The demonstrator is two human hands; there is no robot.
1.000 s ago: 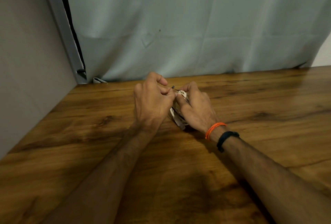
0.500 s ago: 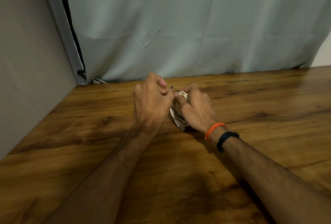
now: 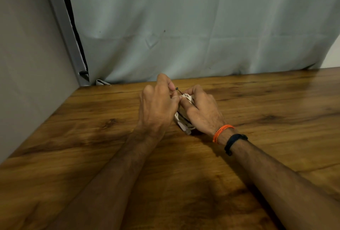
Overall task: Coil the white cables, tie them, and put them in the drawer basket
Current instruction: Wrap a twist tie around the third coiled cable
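On the wooden worktop, mid-frame, a coiled white cable bundle sits between both hands. The right hand clamps its fingers round the coil; the left hand pinches a thin dark tie. Judgement: coiling done, tying under way, stowing outstanding. No drawer basket in view.

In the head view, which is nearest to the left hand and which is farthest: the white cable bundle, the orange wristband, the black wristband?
1. White cable bundle: between both hands, touching the left hand.
2. Orange wristband: on the right wrist, just behind the right hand.
3. Black wristband: also on the right wrist, further up the forearm.
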